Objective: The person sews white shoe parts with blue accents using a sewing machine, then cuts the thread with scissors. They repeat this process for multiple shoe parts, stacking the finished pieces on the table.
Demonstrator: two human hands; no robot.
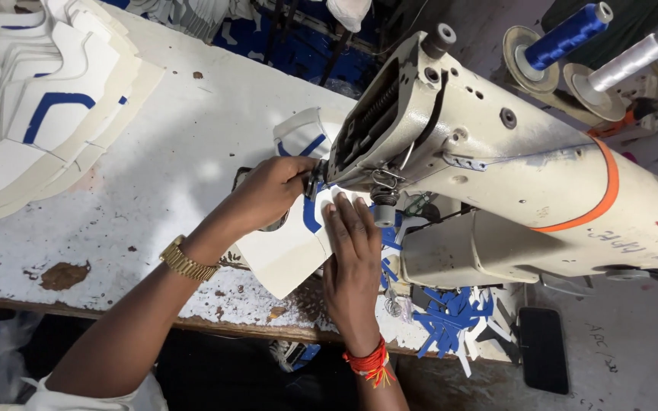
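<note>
At the far left corner of the worn white worktable [154,152] sits a stack of white cut panels with blue curved stripes [32,99], well apart from the action, and near the front edge there's a brown patch of chipped paint [64,275]. Moving right, the left hand [268,194], gold metal watch [186,261] on its wrist, is curled over the white panel with a blue stripe [287,251], fingertips pinched together on the panel's upper edge right beside the needle area. Just to the right, the right hand [353,247], with a red thread band [369,359] on its wrist, lies flat, fingers straight and close together, pressing the same panel down against the table; it's not gripping, only pressing. The panel itself lies under both hands by the front edge, its far end tucked beneath the head of the cream sewing machine with an orange band [512,152]. Right of the hand, a heap of small blue cut strips [451,316] lies at the machine's base, a black phone [544,348] beside it, and at the far right corner stand a blue thread spool [565,34] and a white thread spool [630,59]
</note>
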